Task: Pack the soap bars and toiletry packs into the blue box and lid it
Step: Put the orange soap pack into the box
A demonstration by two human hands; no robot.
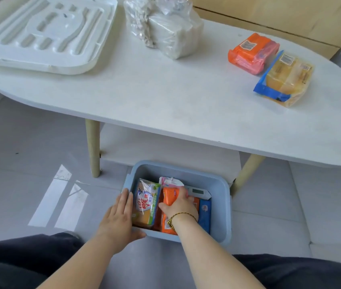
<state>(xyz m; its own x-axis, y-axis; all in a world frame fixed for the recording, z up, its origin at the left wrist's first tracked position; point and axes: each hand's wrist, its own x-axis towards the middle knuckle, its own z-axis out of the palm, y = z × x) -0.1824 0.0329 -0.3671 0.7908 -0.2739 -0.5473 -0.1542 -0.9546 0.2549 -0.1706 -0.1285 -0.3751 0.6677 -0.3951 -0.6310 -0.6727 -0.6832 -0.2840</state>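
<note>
**Left hand** (pixel 121 216): yours, fingers straight and together, laid flat against the left rim of the blue box (pixel 220 205), thumb along its near wall. It grasps nothing.

**Right hand** (pixel 183 203): reaching inside the box, fingers curled round an orange pack (pixel 168 195). There is a gold bracelet (pixel 178 217) at the wrist.

**Writing:** the yellow soap pack (pixel 145 207), standing in the box just beside your left fingers, carries one large red Chinese character on a white label. Its smaller print is too small to read. A blue pack (pixel 204 213) lies to the right of your wrist, a white-and-pink pack (pixel 168 181) behind your knuckles.

**Position:** the box stands on the floor between your knees and the white table (pixel 165 97), unlidded.

**On the table, well apart from both hands:** an orange-and-pink pack (pixel 253 53) and a yellow twin pack (pixel 288 78) banded in blue. Both bear barcode stickers, illegible.
</note>
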